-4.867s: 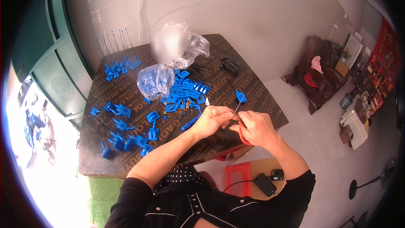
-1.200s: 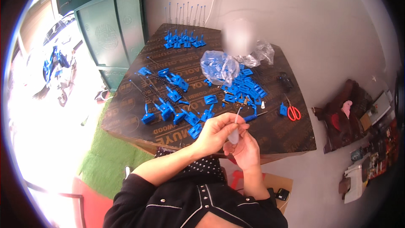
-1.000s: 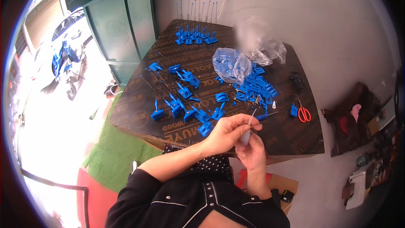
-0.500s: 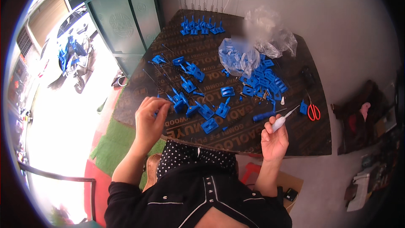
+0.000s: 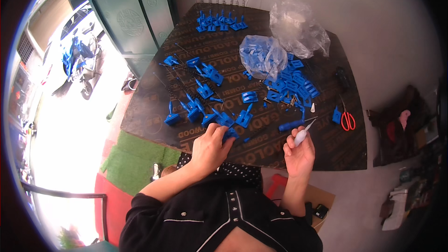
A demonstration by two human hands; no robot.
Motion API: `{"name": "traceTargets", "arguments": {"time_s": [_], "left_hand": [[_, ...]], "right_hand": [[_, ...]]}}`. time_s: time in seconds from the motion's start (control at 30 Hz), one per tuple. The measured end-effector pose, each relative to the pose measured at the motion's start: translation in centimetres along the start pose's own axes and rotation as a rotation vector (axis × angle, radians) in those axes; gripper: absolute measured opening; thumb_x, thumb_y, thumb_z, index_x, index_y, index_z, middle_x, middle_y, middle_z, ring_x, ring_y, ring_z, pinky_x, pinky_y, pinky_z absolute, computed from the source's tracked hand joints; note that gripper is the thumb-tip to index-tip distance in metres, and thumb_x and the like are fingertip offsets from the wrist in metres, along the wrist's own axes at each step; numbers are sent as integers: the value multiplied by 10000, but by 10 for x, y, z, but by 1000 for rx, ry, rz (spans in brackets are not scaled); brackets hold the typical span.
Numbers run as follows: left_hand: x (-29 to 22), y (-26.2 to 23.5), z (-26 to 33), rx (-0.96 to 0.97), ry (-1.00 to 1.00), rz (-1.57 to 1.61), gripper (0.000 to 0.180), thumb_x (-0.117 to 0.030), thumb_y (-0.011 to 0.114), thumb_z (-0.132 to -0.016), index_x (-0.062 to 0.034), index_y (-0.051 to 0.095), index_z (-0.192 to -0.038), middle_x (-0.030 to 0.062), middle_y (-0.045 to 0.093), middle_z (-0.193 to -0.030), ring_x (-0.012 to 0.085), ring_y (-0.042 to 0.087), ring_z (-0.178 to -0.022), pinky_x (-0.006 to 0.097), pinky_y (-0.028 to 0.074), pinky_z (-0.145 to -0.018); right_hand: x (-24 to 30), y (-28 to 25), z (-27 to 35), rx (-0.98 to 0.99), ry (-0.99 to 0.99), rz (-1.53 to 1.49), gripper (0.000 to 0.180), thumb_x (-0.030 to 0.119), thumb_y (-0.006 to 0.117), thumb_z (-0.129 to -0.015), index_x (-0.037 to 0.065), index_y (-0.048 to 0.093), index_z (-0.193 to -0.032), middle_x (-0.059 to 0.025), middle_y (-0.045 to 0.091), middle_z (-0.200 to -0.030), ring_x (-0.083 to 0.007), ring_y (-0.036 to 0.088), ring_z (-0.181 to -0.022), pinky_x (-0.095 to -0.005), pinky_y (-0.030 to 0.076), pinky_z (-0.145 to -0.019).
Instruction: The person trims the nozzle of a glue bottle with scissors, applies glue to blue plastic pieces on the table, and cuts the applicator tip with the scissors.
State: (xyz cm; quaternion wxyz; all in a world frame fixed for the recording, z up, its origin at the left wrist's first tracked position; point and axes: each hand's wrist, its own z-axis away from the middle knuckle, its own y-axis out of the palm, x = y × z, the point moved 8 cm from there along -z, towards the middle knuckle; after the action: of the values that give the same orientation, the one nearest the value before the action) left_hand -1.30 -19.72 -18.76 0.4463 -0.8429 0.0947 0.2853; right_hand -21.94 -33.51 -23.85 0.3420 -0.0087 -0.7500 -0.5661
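Note:
My left hand [image 5: 210, 149] is at the table's front edge, its fingers closed on a small blue plastic base [image 5: 230, 133]; the fingers hide part of it. My right hand [image 5: 299, 156] holds a small white glue bottle [image 5: 301, 137], its thin nozzle pointing up and to the right. Left of my left hand, a blue base with a spring rod [image 5: 171, 118] stands on the table. Several similar blue pieces [image 5: 204, 89] lie beyond it. Near the glue bottle lie a blue-handled screwdriver [image 5: 290, 125] and a small white cap [image 5: 313, 108].
Rows of blue bases with upright springs [image 5: 221, 22] stand at the far edge of the dark table [image 5: 261, 151]. A clear bag of blue parts [image 5: 263, 56], loose blue pieces [image 5: 296, 81] and a crumpled plastic bag [image 5: 298, 28] are at the right. Red-handled scissors [image 5: 347, 121] lie near the right edge.
My left hand has let go of the blue base with a spring rod at the left, moved right and taken hold of another blue base. My right hand has shifted slightly, still holding the glue bottle.

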Motion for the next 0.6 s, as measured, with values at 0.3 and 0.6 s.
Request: {"name": "traceTargets", "arguments": {"time_s": [0.3,0.6], "left_hand": [[0,-1,-6,-75,17,74,149,-104,726,-775,-68,663,-905,96,599,-935,296,628,-711,391,506,-592],[9,-15,-22,-76,12,420,175,7,704,-800,-26,633,-957,122,653,-1030,177,635,-691,265,503,-586]], "right_hand": [[-9,-1,3,-47,51,36,282,163,572,-959,20,524,-1197,-136,593,-1048,-143,528,-744,-243,440,-569],[-20,19,2,19,106,100,278,136,527,-974,-19,494,-1204,-150,583,-1037,-142,520,-727,-233,428,-541]]}}
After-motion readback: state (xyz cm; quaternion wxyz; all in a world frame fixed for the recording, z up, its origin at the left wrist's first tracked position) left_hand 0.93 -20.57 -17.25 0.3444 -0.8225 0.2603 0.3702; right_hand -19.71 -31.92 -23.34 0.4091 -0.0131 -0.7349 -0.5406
